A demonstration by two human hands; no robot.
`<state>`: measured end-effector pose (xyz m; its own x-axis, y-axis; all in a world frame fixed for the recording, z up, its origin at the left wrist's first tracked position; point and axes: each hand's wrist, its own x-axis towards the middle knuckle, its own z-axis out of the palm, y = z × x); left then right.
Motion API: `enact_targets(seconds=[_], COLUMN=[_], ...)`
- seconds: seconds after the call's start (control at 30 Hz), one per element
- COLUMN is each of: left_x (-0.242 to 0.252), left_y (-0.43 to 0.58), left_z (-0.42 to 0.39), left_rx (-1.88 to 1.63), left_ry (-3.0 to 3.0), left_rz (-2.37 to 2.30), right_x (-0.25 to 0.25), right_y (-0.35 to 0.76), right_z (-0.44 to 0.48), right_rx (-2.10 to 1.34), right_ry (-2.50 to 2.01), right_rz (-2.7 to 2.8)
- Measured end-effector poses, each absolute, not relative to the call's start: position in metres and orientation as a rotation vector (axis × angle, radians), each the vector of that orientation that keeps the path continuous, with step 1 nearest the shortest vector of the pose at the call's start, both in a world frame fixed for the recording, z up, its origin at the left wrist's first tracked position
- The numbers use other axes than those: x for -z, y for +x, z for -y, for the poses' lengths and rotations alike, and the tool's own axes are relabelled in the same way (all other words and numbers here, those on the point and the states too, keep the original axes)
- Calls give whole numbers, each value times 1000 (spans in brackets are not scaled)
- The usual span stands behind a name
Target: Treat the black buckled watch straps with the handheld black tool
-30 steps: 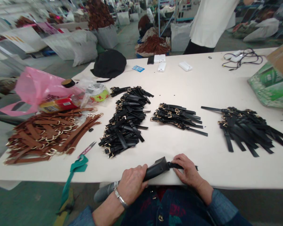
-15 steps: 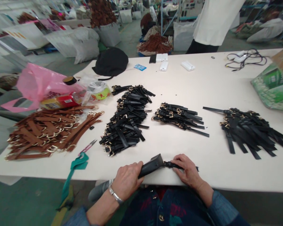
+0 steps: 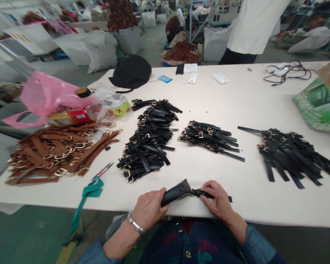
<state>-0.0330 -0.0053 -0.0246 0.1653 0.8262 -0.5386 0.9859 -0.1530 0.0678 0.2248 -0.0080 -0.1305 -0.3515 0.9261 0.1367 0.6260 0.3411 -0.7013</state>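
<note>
Left hand (image 3: 150, 209) around black nozzle (image 3: 178, 190)

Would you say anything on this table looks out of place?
Only small things: a green ribbon droops over the table's near edge beside the scissors, and one black strap pokes out of the right-hand pile.
</note>
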Motion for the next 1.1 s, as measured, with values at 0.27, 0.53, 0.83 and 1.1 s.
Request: enact_targets(seconds=[0.27,0.53,0.83,1.1], left_x=[21,9,12,-3], left_y=[-38,-13,-11,-2], left_z=[8,3,9,10], left_rx=[541,498,662,696], left_ry=[2046,2133,2160,2148], left_rz=[-1701,-1602,-1562,-1598], right_x=[132,128,129,128], right_y=[214,214,236,236], right_z=[8,9,19,18], right_rx=[-659,-680,-756,-768], right_ry=[-1428,-1425,-1278,-1293], right_rz=[2030,2001,2001,1954])
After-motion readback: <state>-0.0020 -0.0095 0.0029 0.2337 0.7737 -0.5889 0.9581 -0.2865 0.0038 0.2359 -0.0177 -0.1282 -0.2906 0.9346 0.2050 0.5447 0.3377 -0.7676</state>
